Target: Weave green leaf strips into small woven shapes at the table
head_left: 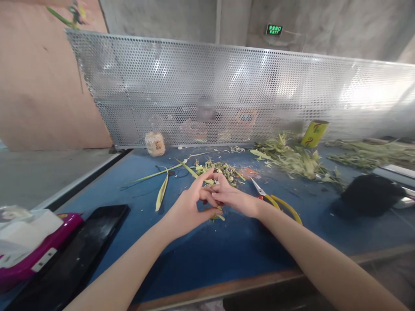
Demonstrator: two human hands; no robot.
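My left hand [191,203] and my right hand [233,196] meet above the middle of the blue tabletop [194,268], fingers curled and fingertips touching. Between them they pinch something small that the fingers mostly hide. A yellow-green bit of plant [221,217] shows just below the left thumb. Right behind the hands lies a heap of chopped green and whitish plant scraps [227,170]. Scissors [259,188] with red and yellow handles rest beside my right wrist, partly covered by the forearm. Left of the hands lies a long yellow-green leaf [161,193].
Long pale-green leaves [298,160] are piled at the back right, near a yellow-green tube [314,133]. A beige roll [154,144] stands back left. A black phone or tablet [81,255] and a magenta box [61,233] sit front left; a black object [369,196] lies right. A perforated metal screen [181,82] closes the back.
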